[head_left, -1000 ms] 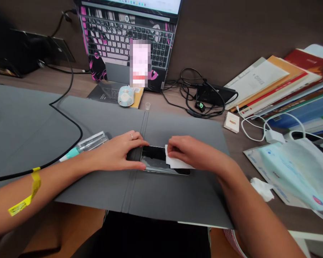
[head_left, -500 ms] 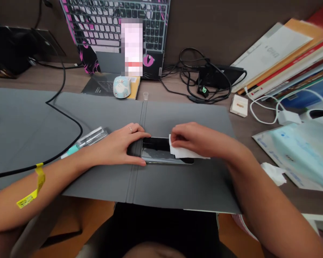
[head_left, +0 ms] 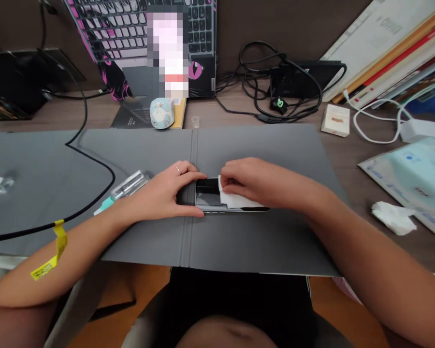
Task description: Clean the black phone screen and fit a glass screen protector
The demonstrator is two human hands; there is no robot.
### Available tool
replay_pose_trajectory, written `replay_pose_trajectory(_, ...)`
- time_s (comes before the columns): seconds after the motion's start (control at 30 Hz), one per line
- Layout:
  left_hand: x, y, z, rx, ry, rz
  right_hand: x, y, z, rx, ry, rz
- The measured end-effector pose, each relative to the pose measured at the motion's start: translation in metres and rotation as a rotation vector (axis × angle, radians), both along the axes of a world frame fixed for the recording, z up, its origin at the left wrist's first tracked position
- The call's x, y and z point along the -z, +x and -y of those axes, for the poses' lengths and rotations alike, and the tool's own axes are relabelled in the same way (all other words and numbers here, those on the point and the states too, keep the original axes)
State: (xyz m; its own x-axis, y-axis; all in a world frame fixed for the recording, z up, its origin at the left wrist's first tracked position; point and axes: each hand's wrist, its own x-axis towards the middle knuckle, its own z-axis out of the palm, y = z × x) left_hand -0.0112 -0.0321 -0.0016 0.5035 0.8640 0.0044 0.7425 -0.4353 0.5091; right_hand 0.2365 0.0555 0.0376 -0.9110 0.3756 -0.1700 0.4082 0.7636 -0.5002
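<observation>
A black glossy smartphone [head_left: 208, 197] lies flat on the grey desk mat. My left hand [head_left: 163, 191], with a ring on one finger, grips the phone's left end, thumb on the near edge and fingers on the far edge. Pinched in my right hand [head_left: 252, 181] is a white wipe [head_left: 235, 200], pressed against the screen. The wipe and this hand hide the right part of the phone. Beside my left forearm lies a clear bottle with a teal part [head_left: 128, 186].
The grey mat [head_left: 261, 241] spans the desk. Behind it are a propped laptop [head_left: 128, 38], a light-blue mouse [head_left: 162, 113] and tangled black cables [head_left: 253, 104]. To the right lie a crumpled tissue [head_left: 394, 217], a plastic packet [head_left: 413, 169] and a small white box [head_left: 335, 120].
My right hand has slid the wipe left along the screen, closer to my left hand. My left hand keeps its grip on the phone. The view has shifted slightly.
</observation>
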Motion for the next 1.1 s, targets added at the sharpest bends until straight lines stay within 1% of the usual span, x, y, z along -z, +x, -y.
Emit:
replay_pose_trajectory(0.1,-0.001,0.0,0.0,-0.001,-0.011,0.003,0.001,-0.008,0.007,-0.054,0.007,-0.024)
replay_pose_trajectory(0.17,-0.002,0.001,0.0,-0.002,-0.014,0.001,0.001,-0.008,0.006,-0.09,-0.012,-0.018)
replay_pose_trajectory(0.27,-0.002,0.001,0.0,0.002,-0.01,-0.013,0.003,-0.006,0.003,-0.073,-0.017,-0.044)
replay_pose_trajectory(0.37,-0.002,0.001,0.0,0.003,-0.006,-0.014,0.008,-0.011,0.004,-0.042,0.002,-0.095)
replay_pose_trajectory(0.47,-0.002,0.001,0.001,-0.006,-0.007,-0.011,0.01,-0.013,0.005,-0.058,-0.001,-0.118)
replay_pose_trajectory(0.57,-0.001,0.001,0.001,-0.01,-0.008,-0.021,0.006,-0.005,0.0,-0.067,-0.02,-0.06)
replay_pose_trajectory(0.67,-0.001,0.0,0.0,-0.005,-0.005,-0.018,0.002,-0.002,-0.001,-0.032,-0.024,0.013)
replay_pose_trajectory(0.83,-0.001,0.0,0.0,-0.003,0.003,-0.007,0.002,-0.014,0.008,-0.009,-0.019,0.0)
replay_pose_trajectory(1.0,0.001,0.0,0.0,-0.001,0.0,-0.021,-0.003,-0.002,0.003,0.012,-0.054,0.069)
replay_pose_trajectory(1.1,0.002,0.0,0.0,0.007,0.011,-0.009,-0.004,-0.006,0.006,0.008,-0.07,0.08)
